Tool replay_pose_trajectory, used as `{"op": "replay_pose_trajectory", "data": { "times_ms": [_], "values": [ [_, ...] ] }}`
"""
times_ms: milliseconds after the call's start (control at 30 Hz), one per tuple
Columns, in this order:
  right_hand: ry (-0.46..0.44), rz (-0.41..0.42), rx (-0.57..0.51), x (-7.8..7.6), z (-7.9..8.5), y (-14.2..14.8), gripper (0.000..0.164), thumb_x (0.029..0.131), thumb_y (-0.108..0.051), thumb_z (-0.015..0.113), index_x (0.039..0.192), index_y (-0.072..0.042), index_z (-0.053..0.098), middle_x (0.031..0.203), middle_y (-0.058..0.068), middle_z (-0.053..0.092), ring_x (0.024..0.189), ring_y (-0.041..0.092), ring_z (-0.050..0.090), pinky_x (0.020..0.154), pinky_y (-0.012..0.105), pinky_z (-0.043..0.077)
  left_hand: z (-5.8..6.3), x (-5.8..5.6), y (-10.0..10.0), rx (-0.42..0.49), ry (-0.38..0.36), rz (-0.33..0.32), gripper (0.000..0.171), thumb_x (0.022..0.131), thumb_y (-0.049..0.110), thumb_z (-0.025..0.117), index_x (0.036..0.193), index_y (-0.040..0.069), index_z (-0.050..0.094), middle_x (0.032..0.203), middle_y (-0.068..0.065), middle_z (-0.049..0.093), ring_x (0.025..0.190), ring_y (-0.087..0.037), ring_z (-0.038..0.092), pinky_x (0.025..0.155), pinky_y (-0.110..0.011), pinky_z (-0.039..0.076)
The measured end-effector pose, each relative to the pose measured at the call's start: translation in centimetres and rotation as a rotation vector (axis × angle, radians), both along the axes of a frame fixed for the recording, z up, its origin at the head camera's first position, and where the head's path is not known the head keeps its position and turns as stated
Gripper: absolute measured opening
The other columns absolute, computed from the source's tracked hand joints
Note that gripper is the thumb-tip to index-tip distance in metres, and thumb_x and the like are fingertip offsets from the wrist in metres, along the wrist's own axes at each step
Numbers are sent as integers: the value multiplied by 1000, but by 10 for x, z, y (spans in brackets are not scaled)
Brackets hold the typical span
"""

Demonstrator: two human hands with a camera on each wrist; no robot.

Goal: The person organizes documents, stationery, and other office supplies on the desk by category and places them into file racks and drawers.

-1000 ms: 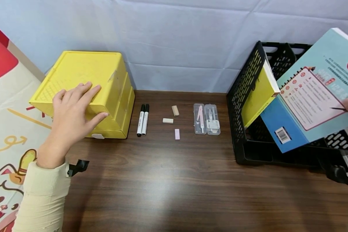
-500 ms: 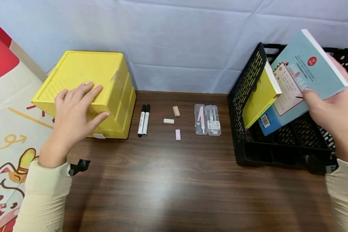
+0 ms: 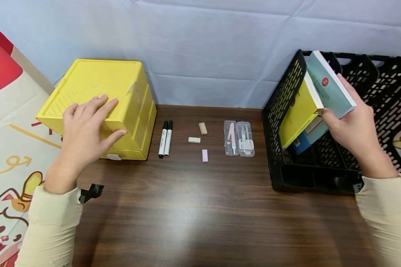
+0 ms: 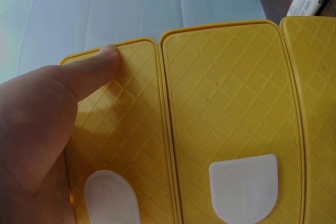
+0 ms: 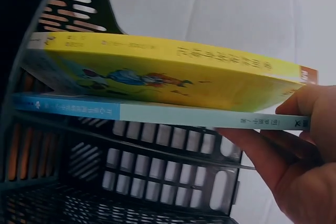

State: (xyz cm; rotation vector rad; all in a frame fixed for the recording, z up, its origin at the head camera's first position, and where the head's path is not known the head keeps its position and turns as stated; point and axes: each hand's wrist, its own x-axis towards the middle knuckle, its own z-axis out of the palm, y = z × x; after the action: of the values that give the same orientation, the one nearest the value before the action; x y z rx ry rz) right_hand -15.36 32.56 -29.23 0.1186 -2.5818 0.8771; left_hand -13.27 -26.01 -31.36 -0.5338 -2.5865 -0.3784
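Two hands show in the head view, with both of your sleeves [image 3: 50, 226] cut off at the lower edge. Your right hand [image 3: 352, 128] pinches the blue book [image 3: 332, 89] between thumb and fingers, near its upper end; those fingers are largely hidden behind the cover there, and the right wrist view shows only some of them. You have that book tilted inside the left end of the black rack [image 3: 297, 185], just right of the yellow book [image 3: 299, 115], which covers part of it. You cannot tell whether the two books touch low down, and the spine print is hard to read. The rack's right end runs out of frame.

Your left hand [image 3: 87, 129] lies with fingers straight and spread on the front top edge of the yellow drawer box [image 3: 110, 78], gripping nothing; in the left wrist view you see its thumb, while the fingertips are out of sight and the white tabs [image 4: 245, 188] are cut off below. Between box and rack, two markers [image 3: 162, 141], three small blocks [image 3: 194, 140] and an open clear case [image 3: 245, 139] lie on the surface [image 3: 187, 207]; the contents of the case's right half are hard to make out.
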Motion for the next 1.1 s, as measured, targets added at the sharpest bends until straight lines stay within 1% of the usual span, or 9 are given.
{"op": "replay_pose_trajectory", "data": {
  "times_ms": [100,233,267,333,467,567,800,900,1100],
  "values": [
    [0,11,1,-3,-6,-1,76,95,-11,62,158,-39,30,151,13,51,100,-16,51,74,0,38,0,0,1,0,6,-4,79,78,30,87,148,14,54,149,-21,50,133,-47,45,111,-64,19],
    [10,67,37,-4,-13,-2,77,96,-13,66,160,-34,29,152,13,49,115,28,64,77,0,37,-1,1,1,1,6,-10,79,78,30,86,148,13,54,148,-21,51,133,-47,46,111,-64,20],
    [7,89,51,-3,-14,-2,78,96,-12,67,161,-32,29,151,16,50,110,29,66,75,0,38,-1,1,1,3,7,-11,79,78,30,86,148,13,54,148,-21,51,133,-47,46,111,-64,20],
    [-17,132,91,-3,-16,-2,81,95,-9,68,162,-28,26,151,20,48,99,26,69,70,-1,37,-2,0,1,3,16,-14,78,78,32,85,148,13,54,148,-21,51,132,-47,46,110,-64,20],
    [-99,190,124,-4,-15,3,93,92,-1,67,165,-25,14,151,27,45,80,-18,51,61,1,36,-2,-1,0,3,40,-18,77,80,37,80,148,13,54,148,-22,51,131,-48,47,110,-65,21],
    [-156,249,119,-5,-14,9,104,88,5,68,165,-25,4,154,29,39,83,-25,42,62,1,37,-2,-2,0,2,44,-22,75,81,40,76,148,14,54,148,-22,51,131,-48,47,110,-65,21],
    [-261,455,83,-6,-12,12,126,78,13,78,165,-29,-3,151,30,34,95,-17,49,63,8,48,-1,-1,-1,2,36,-22,75,82,41,76,148,14,54,148,-21,51,131,-48,46,110,-65,21],
    [-281,519,50,-5,-10,12,132,75,18,79,164,-29,-6,158,24,24,102,-14,50,63,12,52,0,0,-1,0,36,-22,75,81,39,78,148,14,54,148,-21,51,131,-47,46,110,-65,21],
    [-272,486,56,-5,-9,10,129,76,17,80,165,-30,-2,153,28,33,107,-14,46,67,8,48,-2,-1,-1,7,48,-29,74,83,43,74,148,13,54,148,-21,51,131,-48,46,109,-65,21]
  ]
}}
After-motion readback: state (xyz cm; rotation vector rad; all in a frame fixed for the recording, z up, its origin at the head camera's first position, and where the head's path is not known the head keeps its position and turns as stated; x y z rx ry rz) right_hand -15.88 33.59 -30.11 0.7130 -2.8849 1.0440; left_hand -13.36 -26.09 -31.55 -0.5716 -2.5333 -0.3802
